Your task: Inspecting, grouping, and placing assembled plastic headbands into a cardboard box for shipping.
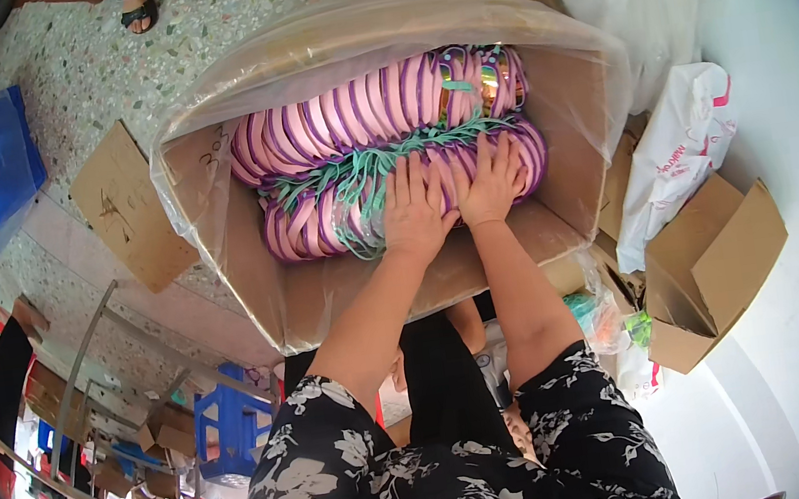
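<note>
A large cardboard box (570, 126) stands before me, holding two rows of tightly stacked pink pieces (332, 117) with purple edging. I cannot make out their exact kind. Teal straps (330, 180) spill out loosely along the middle between the rows. My left hand (417, 209) lies palm down on the nearer row, fingers spread over the straps. Beside it, my right hand (490, 182) also rests flat on that row, toward its right end, its fingers apart. The two thumbs nearly meet. What lies under the palms is hidden.
Clear plastic film (370, 26) drapes over the box's rim. At left are a cardboard sheet (132, 209) and a blue bin (8, 150) of similar pieces. A blue stool (226, 429) stands lower left. At right are a white bag (675, 158) and a smaller open carton (711, 274).
</note>
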`<action>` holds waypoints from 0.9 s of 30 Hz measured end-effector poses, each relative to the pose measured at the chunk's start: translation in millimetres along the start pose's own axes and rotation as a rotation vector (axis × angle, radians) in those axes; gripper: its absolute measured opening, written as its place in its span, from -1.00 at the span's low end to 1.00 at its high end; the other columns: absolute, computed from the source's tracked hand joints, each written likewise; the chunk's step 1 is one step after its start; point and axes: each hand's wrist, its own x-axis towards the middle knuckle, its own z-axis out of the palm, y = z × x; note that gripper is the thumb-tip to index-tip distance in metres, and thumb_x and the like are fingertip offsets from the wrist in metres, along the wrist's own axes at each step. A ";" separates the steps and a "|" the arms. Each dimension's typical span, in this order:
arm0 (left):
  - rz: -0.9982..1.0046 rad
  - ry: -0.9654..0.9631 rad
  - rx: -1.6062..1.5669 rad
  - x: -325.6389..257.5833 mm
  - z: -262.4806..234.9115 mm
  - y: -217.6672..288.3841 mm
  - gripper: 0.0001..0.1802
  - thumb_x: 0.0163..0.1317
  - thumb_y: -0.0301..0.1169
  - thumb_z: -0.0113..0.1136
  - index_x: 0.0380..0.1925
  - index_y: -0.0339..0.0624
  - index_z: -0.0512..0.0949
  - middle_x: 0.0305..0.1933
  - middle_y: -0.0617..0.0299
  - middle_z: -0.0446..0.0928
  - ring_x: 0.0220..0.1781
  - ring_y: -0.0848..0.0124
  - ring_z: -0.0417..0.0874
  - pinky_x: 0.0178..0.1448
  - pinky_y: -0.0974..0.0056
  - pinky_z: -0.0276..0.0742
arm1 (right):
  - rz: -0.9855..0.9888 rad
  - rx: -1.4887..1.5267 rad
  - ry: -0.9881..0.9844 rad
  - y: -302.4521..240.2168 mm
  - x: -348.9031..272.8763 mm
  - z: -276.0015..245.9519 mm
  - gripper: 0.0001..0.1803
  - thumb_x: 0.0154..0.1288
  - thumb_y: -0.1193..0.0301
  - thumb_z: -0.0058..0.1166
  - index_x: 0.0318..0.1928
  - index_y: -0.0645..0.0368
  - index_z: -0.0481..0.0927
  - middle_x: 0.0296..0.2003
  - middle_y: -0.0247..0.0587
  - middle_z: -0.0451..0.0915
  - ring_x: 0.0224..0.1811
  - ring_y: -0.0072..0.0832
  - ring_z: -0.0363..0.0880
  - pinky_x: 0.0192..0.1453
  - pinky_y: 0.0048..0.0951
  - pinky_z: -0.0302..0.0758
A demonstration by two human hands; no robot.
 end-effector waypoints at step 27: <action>-0.226 0.399 -0.250 -410.5 -255.0 -34.1 -0.51 0.15 -0.26 0.29 0.03 -0.30 0.48 0.12 -0.14 0.50 0.17 -0.08 0.51 0.26 -0.03 0.41 | -0.424 0.472 -0.383 -115.8 -228.7 -237.6 -0.48 0.23 0.33 0.20 0.16 0.26 0.44 -0.07 0.12 0.57 0.00 0.04 0.55 0.08 -0.08 0.50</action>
